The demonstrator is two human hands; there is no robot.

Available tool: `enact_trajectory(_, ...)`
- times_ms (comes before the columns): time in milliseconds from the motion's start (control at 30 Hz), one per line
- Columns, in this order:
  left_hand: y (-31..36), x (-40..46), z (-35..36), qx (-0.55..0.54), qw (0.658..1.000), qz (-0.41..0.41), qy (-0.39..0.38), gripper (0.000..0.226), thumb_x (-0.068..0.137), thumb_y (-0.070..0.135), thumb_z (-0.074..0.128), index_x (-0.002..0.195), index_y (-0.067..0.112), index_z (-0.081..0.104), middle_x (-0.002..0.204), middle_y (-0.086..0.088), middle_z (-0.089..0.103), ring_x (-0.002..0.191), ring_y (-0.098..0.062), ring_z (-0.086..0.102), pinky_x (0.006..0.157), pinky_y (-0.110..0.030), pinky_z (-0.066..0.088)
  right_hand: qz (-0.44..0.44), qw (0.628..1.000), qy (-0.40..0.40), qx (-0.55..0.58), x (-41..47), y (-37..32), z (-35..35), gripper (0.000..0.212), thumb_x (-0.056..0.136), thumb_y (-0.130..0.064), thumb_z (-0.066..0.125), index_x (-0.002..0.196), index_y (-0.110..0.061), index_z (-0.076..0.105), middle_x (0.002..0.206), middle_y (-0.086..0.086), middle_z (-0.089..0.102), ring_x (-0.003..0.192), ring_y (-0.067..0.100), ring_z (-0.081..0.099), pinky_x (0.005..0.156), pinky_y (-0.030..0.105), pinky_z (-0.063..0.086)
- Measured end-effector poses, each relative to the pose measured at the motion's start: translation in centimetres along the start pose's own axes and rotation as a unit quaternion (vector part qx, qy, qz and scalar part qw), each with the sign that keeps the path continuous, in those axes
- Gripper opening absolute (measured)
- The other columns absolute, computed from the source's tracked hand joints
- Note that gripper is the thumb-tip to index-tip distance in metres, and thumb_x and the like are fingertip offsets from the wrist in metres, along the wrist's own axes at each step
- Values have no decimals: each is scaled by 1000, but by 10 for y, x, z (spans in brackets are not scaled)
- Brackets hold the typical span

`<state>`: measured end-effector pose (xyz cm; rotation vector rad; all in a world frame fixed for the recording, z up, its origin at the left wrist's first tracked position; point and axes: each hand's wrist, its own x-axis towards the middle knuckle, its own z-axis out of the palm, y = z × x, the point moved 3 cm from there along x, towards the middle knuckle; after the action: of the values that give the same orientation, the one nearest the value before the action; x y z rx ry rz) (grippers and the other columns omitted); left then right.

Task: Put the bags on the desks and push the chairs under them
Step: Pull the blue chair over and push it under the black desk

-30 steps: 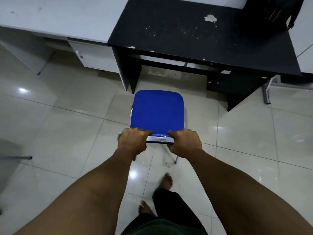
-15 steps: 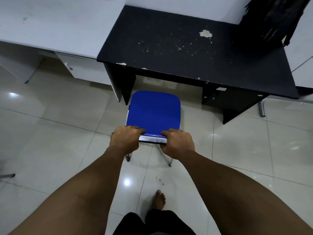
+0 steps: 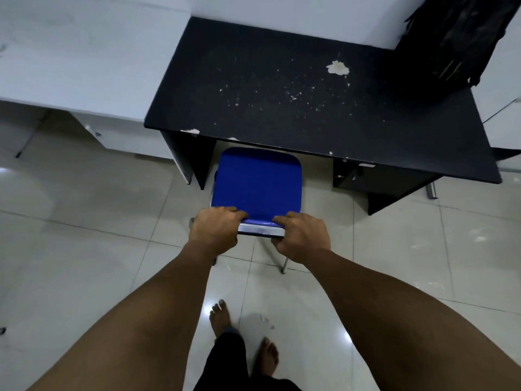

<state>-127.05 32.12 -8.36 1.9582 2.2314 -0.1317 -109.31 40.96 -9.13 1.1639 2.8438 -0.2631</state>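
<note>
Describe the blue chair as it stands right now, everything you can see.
The blue chair has a padded blue seat with rounded corners on a shiny metal frame with thin legs. It stands upright on the tiled floor, its front edge at the black desk's opening. The left hand and right hand grip its rear edge.

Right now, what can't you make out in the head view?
- Black bag on the black desk: cut off by the top edge.
- Blue padded chair: front legs hidden under the seat; backrest face not visible from above.
- Left hand, right hand: fingertips hidden behind the backrest.
- White desk: cropped by the left edge.
</note>
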Motion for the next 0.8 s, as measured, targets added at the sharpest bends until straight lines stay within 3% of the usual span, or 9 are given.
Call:
enact_trajectory(200,-20,49,-11,-4,1000,5,-10,39,86,38,62,124,34,55,103,7,67,87,-18,64,68,-31,50,24,1000,-12,-2,46,11,-10,48,83,-60,55,124,-36,62,97,-10,67,86,17,63,66,30,50)
enact_trajectory(467,-39,109,-18,-13,1000,26,5,40,88,39,61,127,31,54,104,6,67,87,-16,64,66,-28,47,29,999,-25,-7,103,30,-22,49,86,-60,56,129,-36,58,105,-9,67,88,15,60,63,27,40)
enact_trajectory(800,-59,151,-23,-1,998,56,6,42,89,42,62,128,30,55,105,5,69,88,-17,65,68,-29,51,34,999,-24,12,145,41,-23,51,85,-61,56,127,-34,60,105,-8,69,88,15,63,69,31,54)
